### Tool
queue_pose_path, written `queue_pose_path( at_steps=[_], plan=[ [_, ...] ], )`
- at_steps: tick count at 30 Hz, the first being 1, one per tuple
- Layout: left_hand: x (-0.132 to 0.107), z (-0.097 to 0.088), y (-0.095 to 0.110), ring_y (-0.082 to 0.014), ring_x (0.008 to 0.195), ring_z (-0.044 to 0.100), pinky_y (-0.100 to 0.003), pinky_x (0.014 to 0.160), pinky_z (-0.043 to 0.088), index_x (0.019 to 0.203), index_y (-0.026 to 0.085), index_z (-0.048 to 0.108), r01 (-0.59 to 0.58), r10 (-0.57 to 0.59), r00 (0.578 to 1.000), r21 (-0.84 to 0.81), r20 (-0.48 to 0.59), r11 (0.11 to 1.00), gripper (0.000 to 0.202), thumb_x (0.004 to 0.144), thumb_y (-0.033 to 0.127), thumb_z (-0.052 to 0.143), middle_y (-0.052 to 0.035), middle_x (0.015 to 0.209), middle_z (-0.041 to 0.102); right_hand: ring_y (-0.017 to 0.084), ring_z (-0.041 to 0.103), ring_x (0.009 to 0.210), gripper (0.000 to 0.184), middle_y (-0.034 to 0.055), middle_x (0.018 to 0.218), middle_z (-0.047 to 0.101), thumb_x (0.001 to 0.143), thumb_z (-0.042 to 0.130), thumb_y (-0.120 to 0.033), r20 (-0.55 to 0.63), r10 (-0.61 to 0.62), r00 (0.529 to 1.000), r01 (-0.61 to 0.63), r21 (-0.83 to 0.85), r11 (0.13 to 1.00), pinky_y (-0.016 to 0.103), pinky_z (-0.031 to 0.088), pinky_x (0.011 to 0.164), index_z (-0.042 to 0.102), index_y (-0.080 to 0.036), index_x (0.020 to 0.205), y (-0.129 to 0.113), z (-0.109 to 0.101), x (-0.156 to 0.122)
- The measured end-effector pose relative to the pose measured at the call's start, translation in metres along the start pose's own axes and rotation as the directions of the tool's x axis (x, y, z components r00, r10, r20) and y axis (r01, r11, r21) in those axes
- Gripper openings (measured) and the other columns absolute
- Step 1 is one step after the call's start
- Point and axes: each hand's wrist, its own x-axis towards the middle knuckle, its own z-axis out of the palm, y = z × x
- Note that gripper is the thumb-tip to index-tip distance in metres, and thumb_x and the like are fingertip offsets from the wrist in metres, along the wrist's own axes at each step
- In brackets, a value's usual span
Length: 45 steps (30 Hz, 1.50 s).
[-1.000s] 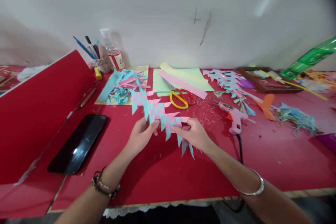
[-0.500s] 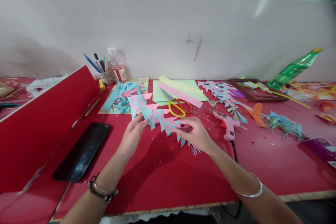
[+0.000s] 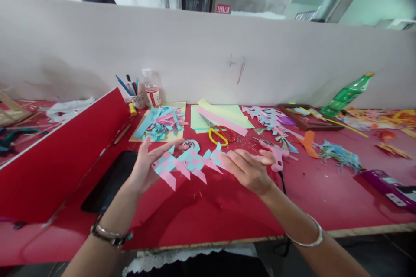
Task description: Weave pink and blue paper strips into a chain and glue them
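1. I see the strip (image 3: pixel 194 161), woven of pink and blue paper, held up over the middle of the bench (image 3: pixel 214 218), between its front edge and the scissors (image 3: pixel 221 136).
2. My left hand (image 3: pixel 145 166) is spread, thumb raised, the strip's left end lying against the fingers; I can't tell whether they press on it.
3. My right hand (image 3: pixel 249 170) is curled closed around the other end, apparently so the strip stays level and stretched out.
4. Scraps (image 3: pixel 165 122) lie heaped on a yellow sheet (image 3: pixel 182 111) towards the bench's back edge, probably to keep them together.
5. The right hand hides the strip's right end and overlaps the glue gun (image 3: pixel 278 151).
6. The strip partly covers a roll (image 3: pixel 191 143); the left arm covers some of the phone (image 3: pixel 107 179).
7. At the bench's right, a purple box (image 3: pixel 388 188) is cut off by the view.
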Motion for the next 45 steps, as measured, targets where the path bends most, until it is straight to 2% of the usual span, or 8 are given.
queue_pose_path(
  at_steps=[6,11,18,22,26,32,38,45],
  plan=[
    [-0.014,-0.006,0.001,-0.0113,0.073,0.052,-0.02,0.058,0.042,0.126,0.03,0.031,-0.021,-0.007,0.999,0.534,0.05,0.845,0.063,0.071,0.032,0.059,-0.0042,0.112,0.051,0.009,0.053,0.074,0.014,-0.0036,0.075,0.065,0.078,0.054,-0.012,0.052,-0.061,0.997,0.06,0.018,0.998,0.029,0.025,0.071,0.061,-0.02,0.085,-0.008,-0.002,-0.005],
    [-0.023,-0.005,0.013,-0.0087,0.058,0.048,-0.021,0.048,0.041,0.132,0.032,0.015,0.007,-0.106,0.991,0.784,0.075,0.62,0.074,0.071,0.031,0.057,-0.0034,0.099,0.052,0.01,0.052,0.071,0.009,-0.0021,0.072,0.064,0.078,0.052,-0.012,0.054,-0.067,0.996,0.062,0.086,0.994,0.028,0.024,0.064,0.057,-0.017,0.084,-0.013,-0.005,-0.004],
    [-0.03,0.009,0.035,-0.024,0.092,0.055,-0.031,0.071,0.045,0.132,0.027,0.021,-0.113,0.21,0.974,0.982,0.08,0.15,0.07,0.071,0.037,0.055,-0.0074,0.112,0.053,0.008,0.051,0.063,0.01,-0.0031,0.068,0.063,0.081,0.046,-0.01,0.085,0.039,0.996,-0.052,0.152,0.987,0.03,0.021,0.066,0.052,-0.017,0.078,-0.026,-0.009,-0.01],
    [-0.03,0.019,0.053,-0.0263,0.104,0.051,-0.029,0.074,0.045,0.128,0.027,0.028,-0.158,0.37,0.922,0.982,0.11,0.103,0.067,0.069,0.04,0.057,-0.0069,0.119,0.05,0.008,0.052,0.061,0.008,-0.0046,0.064,0.062,0.079,0.049,-0.011,0.103,0.083,0.991,-0.101,0.186,0.977,0.03,0.02,0.069,0.051,-0.019,0.077,-0.032,-0.009,-0.017],
    [-0.028,0.03,0.07,-0.0204,0.083,0.058,-0.029,0.071,0.045,0.124,0.025,0.034,-0.202,0.51,0.842,0.979,0.177,-0.007,0.063,0.068,0.037,0.06,-0.0039,0.095,0.059,0.008,0.053,0.059,0.007,-0.006,0.058,0.058,0.078,0.052,-0.02,0.108,0.162,0.981,-0.187,0.285,0.94,0.032,0.02,0.075,0.05,-0.019,0.072,-0.034,-0.014,-0.014],
    [-0.019,0.056,0.091,-0.01,0.062,0.05,-0.024,0.063,0.042,0.121,0.022,0.038,-0.311,0.664,0.69,0.946,0.288,-0.087,0.054,0.07,0.027,0.058,-0.0001,0.079,0.056,0.011,0.054,0.062,0.002,-0.003,0.066,0.059,0.078,0.049,-0.019,0.22,0.413,0.884,-0.464,0.524,0.714,0.032,0.027,0.076,0.05,-0.02,0.076,-0.01,-0.027,0.026],
    [-0.008,0.083,0.116,-0.0065,0.054,0.041,-0.02,0.056,0.038,0.117,0.02,0.04,-0.489,0.733,0.588,0.872,0.343,-0.017,0.05,0.07,0.018,0.058,0.004,0.068,0.046,0.011,0.054,0.066,0.011,-0.0016,0.073,0.059,0.075,0.05,-0.013,0.14,0.477,0.868,-0.446,0.644,0.622,0.029,0.037,0.071,0.057,-0.021,0.072,0.026,-0.029,0.066],
    [-0.006,0.106,0.143,-0.0079,0.057,0.04,-0.022,0.057,0.037,0.116,0.021,0.039,-0.571,0.758,0.49,0.815,0.431,-0.094,0.05,0.07,0.016,0.06,0.0044,0.063,0.043,0.011,0.051,0.062,0.01,-0.0008,0.07,0.055,0.072,0.051,-0.012,0.145,0.554,0.82,-0.482,0.697,0.531,0.026,0.042,0.064,0.058,-0.02,0.071,0.034,-0.033,0.066]
  ],
)
